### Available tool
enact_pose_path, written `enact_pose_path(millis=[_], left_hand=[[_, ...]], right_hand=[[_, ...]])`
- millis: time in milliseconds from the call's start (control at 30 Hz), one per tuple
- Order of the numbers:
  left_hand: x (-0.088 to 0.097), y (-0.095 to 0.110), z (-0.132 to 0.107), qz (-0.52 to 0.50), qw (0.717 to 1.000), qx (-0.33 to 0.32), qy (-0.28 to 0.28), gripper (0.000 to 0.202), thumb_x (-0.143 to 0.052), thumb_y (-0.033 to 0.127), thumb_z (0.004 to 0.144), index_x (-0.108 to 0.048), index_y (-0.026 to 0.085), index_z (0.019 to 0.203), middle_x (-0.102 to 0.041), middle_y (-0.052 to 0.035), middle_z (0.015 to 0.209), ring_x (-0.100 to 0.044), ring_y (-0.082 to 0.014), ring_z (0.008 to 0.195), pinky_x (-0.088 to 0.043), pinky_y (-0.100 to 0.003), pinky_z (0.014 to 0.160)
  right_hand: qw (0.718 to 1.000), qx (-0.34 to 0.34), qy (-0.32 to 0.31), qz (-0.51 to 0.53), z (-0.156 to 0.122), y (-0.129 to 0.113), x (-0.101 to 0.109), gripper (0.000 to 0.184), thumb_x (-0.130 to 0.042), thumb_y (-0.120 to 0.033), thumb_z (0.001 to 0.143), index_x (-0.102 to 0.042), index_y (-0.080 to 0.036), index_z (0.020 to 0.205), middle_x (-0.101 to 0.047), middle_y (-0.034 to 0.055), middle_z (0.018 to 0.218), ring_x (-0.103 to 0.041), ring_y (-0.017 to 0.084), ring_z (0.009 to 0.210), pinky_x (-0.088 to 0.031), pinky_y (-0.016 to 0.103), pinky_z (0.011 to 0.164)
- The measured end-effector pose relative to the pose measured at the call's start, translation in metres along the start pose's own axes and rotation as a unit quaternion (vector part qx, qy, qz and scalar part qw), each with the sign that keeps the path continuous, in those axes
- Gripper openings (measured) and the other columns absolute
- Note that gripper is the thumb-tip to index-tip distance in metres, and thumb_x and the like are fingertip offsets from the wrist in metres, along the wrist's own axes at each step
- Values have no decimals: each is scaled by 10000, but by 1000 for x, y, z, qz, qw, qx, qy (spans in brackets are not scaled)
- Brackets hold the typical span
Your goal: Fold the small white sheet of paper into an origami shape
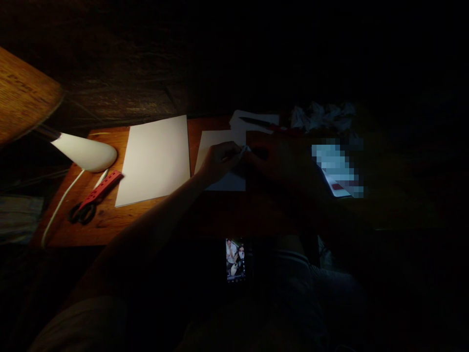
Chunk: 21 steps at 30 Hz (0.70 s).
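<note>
My left hand (219, 157) is over a white sheet of paper (222, 182), fingers pinched on a small folded or crumpled piece of paper (245, 148). Opposite it, my right hand (266, 152) lies in deep shadow, its fingertips closed at the other side of the same small piece. Just beyond the hands, a knife with a dark blade (254, 121) and a red handle rests partly on another white sheet (269, 119). The exact shape of the held paper is too dim to make out.
Left of the hands lies a stack of white paper (156, 164). Scissors (83, 212) lie by a red slotted holder (102, 188), near a lamp (86, 152) with a cord. Crumpled papers (322, 117) sit at the back right, above a lit phone (335, 171). Another lit phone (235, 260) shows below the table edge.
</note>
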<state>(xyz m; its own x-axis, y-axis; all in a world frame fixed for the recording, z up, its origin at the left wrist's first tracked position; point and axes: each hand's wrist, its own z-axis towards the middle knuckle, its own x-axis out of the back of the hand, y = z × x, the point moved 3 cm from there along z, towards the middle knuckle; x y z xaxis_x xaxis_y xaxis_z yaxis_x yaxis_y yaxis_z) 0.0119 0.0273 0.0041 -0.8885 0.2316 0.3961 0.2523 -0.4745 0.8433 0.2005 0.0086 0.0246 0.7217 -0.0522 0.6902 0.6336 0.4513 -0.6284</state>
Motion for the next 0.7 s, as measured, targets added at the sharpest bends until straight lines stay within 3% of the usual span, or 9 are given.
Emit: enact_pose_path(millis=[333,700], left_hand=[[1,-1,0,8,1000,11,-12,111,-660,272,906,-665,197,824,-642,-15,789,-572,-133,750,-476,-300,698],[0,2,1,20,1000,-4,-9,147,-645,301,889,-637,194,789,-592,10,730,-523,-121,702,-407,-277,646]], right_hand=[[1000,0,-17,-22,0,-2,3,254,-687,-447,1006,-795,-222,960,-804,80,996,-708,244,893,-508,372,801],[1000,8,4,-6,1,-4,4,218,-694,-399,977,-793,-205,986,-802,87,1026,-707,244,919,-505,366,809]])
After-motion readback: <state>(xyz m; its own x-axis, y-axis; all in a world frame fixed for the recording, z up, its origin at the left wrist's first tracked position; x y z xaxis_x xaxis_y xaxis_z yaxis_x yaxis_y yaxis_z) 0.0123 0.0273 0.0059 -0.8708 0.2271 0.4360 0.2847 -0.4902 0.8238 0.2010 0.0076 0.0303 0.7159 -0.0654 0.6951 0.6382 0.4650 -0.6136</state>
